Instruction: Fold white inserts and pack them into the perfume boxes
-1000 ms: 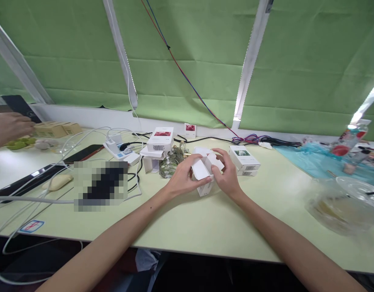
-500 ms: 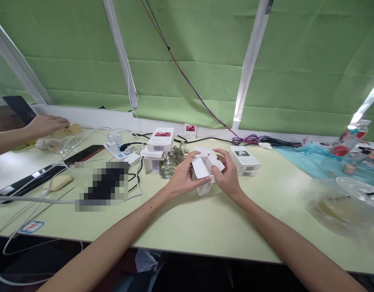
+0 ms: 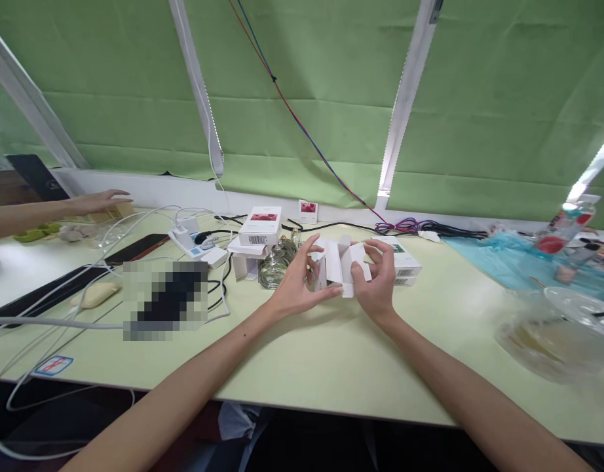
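An open white carton (image 3: 334,262) is between my hands near the middle of the table, its flaps standing out. My left hand (image 3: 302,275) curves loosely round its left side, thumb along the lower edge and fingers spread at the top. My right hand (image 3: 375,278) pinches a flap on the right side between thumb and fingers. The inside of the carton is hidden. Just behind my right hand lie white boxes with a green picture (image 3: 405,262). Left of my left hand stand clear glass bottles (image 3: 271,270).
A white box with a red picture (image 3: 259,226) rests on another carton beside the bottles. A small red-pictured card (image 3: 308,211) leans at the back wall. Cables and a power strip (image 3: 188,246) lie left; a plastic bowl (image 3: 552,337) stands right. Another person's hand (image 3: 103,200) reaches in far left.
The carton has turned between my hands, and its flaps now stand more upright. My left fingers have opened slightly. The other person's hand has shifted to the right.
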A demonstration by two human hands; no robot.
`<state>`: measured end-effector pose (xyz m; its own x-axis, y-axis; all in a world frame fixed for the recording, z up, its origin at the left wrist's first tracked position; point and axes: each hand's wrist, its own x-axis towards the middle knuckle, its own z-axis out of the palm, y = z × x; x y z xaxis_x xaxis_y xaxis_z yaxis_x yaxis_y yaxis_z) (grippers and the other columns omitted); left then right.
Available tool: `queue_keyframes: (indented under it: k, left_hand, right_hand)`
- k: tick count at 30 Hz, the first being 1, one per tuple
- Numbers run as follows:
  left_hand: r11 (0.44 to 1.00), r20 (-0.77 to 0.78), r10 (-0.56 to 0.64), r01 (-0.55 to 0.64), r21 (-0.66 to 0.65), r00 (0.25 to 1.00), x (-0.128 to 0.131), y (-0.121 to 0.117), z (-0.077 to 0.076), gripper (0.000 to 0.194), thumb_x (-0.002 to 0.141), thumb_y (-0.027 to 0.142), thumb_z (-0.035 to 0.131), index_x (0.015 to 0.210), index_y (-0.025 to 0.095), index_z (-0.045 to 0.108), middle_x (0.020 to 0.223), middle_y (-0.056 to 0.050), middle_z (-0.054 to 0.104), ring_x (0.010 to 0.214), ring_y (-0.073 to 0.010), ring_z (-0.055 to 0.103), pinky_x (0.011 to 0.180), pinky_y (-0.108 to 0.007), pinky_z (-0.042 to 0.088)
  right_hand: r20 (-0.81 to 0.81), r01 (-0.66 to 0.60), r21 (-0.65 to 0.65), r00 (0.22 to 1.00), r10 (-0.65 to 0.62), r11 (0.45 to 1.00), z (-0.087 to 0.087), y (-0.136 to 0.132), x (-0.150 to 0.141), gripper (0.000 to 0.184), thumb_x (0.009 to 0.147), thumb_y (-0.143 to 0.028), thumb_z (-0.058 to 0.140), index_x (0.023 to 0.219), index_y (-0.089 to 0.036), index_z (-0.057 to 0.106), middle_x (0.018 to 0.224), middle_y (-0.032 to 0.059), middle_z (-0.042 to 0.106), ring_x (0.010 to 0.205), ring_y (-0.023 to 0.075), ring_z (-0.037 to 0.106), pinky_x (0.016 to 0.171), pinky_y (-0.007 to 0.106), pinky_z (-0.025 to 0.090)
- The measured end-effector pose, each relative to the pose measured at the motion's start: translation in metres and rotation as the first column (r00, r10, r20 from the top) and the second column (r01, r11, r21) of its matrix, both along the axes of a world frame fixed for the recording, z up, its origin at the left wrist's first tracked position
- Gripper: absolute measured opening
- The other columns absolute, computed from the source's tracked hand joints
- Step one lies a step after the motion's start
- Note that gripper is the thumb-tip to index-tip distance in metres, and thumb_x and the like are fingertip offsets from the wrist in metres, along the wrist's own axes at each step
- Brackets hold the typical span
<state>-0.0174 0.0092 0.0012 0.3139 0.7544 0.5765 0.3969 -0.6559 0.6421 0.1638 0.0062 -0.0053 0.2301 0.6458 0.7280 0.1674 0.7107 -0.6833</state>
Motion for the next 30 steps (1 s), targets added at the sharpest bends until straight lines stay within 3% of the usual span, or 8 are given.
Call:
queue_keyframes:
  k: [7, 13, 17, 26, 30]
  left_hand:
    - [0.997, 0.081, 0.004, -0.01, 0.072, 0.997, 0.002, 0.001, 0.0, 0.079, 0.082, 0.049, 0.072, 0.144, 0.029, 0.028, 0.134, -0.013, 0.044, 0.074, -0.0093, 0.055, 0.06, -0.024, 0.049]
    - [0.997, 0.122, 0.007, -0.016, 0.075, 0.993, 0.002, 0.001, 0.0, 0.042, 0.1, 0.049, 0.044, 0.133, 0.024, 0.037, 0.123, -0.012, 0.049, 0.073, -0.0103, 0.054, 0.066, -0.028, 0.049]
    - [0.996, 0.14, 0.046, -0.056, 0.066, 0.989, 0.002, 0.0, 0.0, 0.037, 0.102, 0.049, 0.037, 0.128, 0.023, 0.04, 0.117, -0.01, 0.053, 0.071, -0.0118, 0.053, 0.064, -0.029, 0.047]
    - [0.995, 0.107, 0.068, -0.075, 0.061, 0.992, 0.002, -0.001, 0.0, 0.034, 0.101, 0.046, 0.04, 0.126, 0.023, 0.043, 0.115, -0.008, 0.054, 0.07, -0.0112, 0.052, 0.065, -0.028, 0.047]
    - [0.996, 0.081, 0.065, -0.07, 0.055, 0.995, 0.003, -0.003, 0.001, 0.032, 0.102, 0.044, 0.04, 0.124, 0.022, 0.045, 0.114, -0.008, 0.054, 0.071, -0.0108, 0.052, 0.063, -0.026, 0.047]
  right_hand:
    - [-0.092, 0.13, 0.034, 0.988, -0.126, 0.991, -0.001, 0.006, 0.001, 0.041, 0.081, -0.022, 0.06, 0.118, -0.024, 0.043, 0.118, 0.0127, 0.06, 0.12, 0.0262, 0.062, 0.066, 0.029, 0.058]
    - [-0.125, 0.172, 0.0, 0.977, -0.17, 0.985, 0.002, 0.009, 0.004, 0.041, 0.083, -0.026, 0.061, 0.118, -0.025, 0.04, 0.12, 0.0137, 0.059, 0.123, 0.0276, 0.059, 0.076, 0.037, 0.059]
    - [-0.118, 0.194, 0.018, 0.975, -0.19, 0.981, 0.002, 0.012, 0.006, 0.039, 0.084, -0.027, 0.06, 0.118, -0.026, 0.04, 0.118, 0.0116, 0.057, 0.122, 0.0253, 0.058, 0.079, 0.037, 0.059]
    - [-0.153, 0.188, -0.027, 0.97, -0.19, 0.982, 0.004, 0.016, 0.01, 0.041, 0.083, -0.029, 0.063, 0.118, -0.025, 0.04, 0.114, 0.0113, 0.059, 0.118, 0.0248, 0.06, 0.078, 0.036, 0.058]
    - [-0.17, 0.211, -0.064, 0.961, -0.219, 0.975, 0.007, 0.017, 0.013, 0.039, 0.084, -0.029, 0.062, 0.116, -0.025, 0.04, 0.114, 0.0117, 0.058, 0.107, 0.0225, 0.064, 0.075, 0.034, 0.058]
